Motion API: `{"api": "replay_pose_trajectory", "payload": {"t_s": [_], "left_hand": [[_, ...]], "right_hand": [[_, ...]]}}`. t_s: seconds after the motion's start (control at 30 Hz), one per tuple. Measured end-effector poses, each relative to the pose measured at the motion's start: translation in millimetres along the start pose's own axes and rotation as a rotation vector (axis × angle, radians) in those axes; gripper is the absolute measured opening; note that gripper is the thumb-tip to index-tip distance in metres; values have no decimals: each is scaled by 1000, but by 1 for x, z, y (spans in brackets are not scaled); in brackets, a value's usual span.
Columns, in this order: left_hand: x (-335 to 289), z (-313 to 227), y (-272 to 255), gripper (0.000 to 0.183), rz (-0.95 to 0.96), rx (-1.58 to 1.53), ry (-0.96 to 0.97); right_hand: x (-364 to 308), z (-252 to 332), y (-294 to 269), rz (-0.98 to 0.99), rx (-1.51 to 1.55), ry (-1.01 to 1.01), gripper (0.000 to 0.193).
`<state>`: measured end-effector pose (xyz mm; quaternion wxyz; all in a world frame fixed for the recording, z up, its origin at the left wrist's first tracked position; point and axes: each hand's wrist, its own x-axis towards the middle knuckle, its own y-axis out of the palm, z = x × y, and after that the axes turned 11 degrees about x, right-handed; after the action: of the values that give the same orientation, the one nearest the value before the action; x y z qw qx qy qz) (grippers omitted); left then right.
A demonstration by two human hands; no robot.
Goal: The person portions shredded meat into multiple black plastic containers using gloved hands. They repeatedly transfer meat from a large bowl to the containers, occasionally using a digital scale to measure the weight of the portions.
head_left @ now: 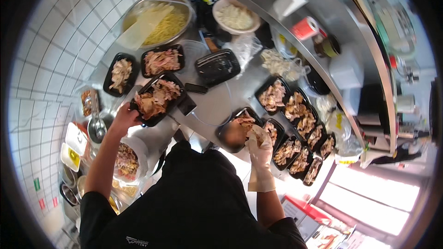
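Note:
My left hand [126,117], bare, grips the edge of a black plastic tray [146,121] heaped with pieces of cooked meat [158,96]. My right hand [260,146], in a pale glove, is at the right side of another black tray [230,144] with shredded meat [246,120] in it. Its fingers are drawn together by the meat, and what they hold, if anything, is hidden. Part of that tray is blurred. Beyond the left tray stand two more meat trays [121,74] and a lidded-looking black container [217,67].
Several filled black trays [300,161] crowd the counter's right side. At the back are a steel bowl [192,13] of yellow shreds and a white bowl [216,18] of pale shreds. A white tub [142,150] of mixed food stands near left. A steel shelf [318,60] overhangs the right.

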<state>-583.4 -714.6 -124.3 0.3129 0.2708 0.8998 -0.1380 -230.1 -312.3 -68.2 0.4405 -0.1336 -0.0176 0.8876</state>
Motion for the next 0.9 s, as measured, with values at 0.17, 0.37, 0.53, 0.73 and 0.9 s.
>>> {"api": "replay_pose_trajectory", "payload": {"t_s": [0.17,0.37,0.53,0.73,0.9], "left_hand": [[24,-39,159,40,183,-108,19],[89,-78,357,35,193,-205,30],[148,-85,433,51,-18,-95,-48],[185,-83,447,48,3,-38,-95],[190,-80,449,38,-46,-82,-99]], "right_hand": [[-23,2,-52,-96,24,84,33],[-37,-6,-116,-128,-113,58,35],[-44,0,-168,-216,-152,113,29],[-48,-29,-227,-294,-147,69,23],[-38,-65,-249,-261,-196,-8,28]]}}
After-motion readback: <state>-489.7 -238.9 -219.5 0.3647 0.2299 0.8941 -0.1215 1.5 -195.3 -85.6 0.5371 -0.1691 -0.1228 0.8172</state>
